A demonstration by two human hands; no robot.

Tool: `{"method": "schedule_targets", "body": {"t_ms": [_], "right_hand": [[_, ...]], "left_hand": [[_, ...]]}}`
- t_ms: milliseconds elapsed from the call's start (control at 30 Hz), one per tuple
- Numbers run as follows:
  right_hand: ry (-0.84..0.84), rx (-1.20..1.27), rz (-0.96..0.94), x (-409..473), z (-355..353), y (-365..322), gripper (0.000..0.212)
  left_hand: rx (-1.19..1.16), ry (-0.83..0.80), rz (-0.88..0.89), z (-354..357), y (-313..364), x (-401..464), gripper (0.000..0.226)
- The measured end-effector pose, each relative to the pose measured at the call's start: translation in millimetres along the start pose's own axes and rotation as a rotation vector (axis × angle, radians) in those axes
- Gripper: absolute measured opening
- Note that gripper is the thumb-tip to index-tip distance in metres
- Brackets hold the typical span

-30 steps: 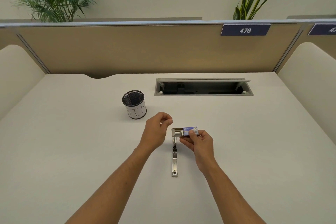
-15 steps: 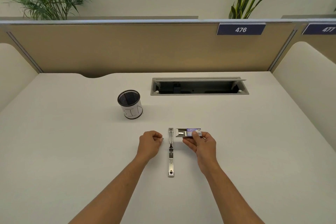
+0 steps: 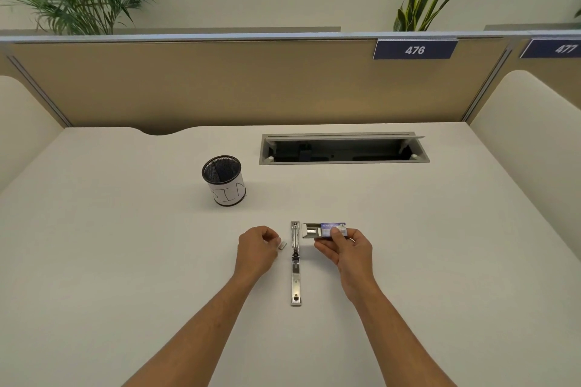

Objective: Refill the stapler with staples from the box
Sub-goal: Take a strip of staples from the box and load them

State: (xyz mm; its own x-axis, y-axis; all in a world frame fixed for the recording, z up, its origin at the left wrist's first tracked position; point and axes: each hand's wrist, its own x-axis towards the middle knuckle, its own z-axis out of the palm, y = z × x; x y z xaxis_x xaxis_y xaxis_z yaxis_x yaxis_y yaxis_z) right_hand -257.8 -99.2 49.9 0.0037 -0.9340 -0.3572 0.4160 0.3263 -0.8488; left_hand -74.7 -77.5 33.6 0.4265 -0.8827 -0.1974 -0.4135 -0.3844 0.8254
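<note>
The silver stapler point(image 3: 295, 264) lies opened out flat on the white desk, its long axis pointing away from me. My left hand point(image 3: 256, 250) rests just left of it, fingers curled, pinching a short strip of staples point(image 3: 282, 245) at the fingertips, close to the stapler's far half. My right hand point(image 3: 344, 250) sits just right of the stapler and holds the small blue staple box point(image 3: 334, 229) by its sleeve. The box's inner tray point(image 3: 311, 230) is slid out to the left, almost touching the stapler's far end.
A black mesh cup point(image 3: 224, 181) with a white label stands beyond the left hand. A recessed cable box point(image 3: 344, 148) with its lid up is set into the desk point(image 3: 125, 245) farther back. A tan partition point(image 3: 220, 82) closes off the far edge.
My left hand has come down from beside the box tray to the desk left of the stapler, carrying the staple strip. The box has shifted from over the stapler to its right side.
</note>
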Motion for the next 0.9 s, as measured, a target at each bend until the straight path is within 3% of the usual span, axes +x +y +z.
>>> {"method": "schedule_targets", "body": {"t_ms": [100,233,567,900], "right_hand": [[-0.003,0.001,-0.001,1,0,0,0.014],[-0.012,-0.006,0.005,0,3,2,0.016],[-0.069,-0.011,-0.040,-6,7,3,0.026],[-0.123,-0.265,-0.103,-6,12,8,0.020]], "left_hand": [[-0.055,0.082,0.115,-7,9,-2,0.007],[-0.198,-0.057,0.216,-11,28,-10,0.003],[-0.419,-0.233,0.081,-2,34,-14,0.012],[-0.595,-0.330,-0.071,1,40,-15,0.019]]}}
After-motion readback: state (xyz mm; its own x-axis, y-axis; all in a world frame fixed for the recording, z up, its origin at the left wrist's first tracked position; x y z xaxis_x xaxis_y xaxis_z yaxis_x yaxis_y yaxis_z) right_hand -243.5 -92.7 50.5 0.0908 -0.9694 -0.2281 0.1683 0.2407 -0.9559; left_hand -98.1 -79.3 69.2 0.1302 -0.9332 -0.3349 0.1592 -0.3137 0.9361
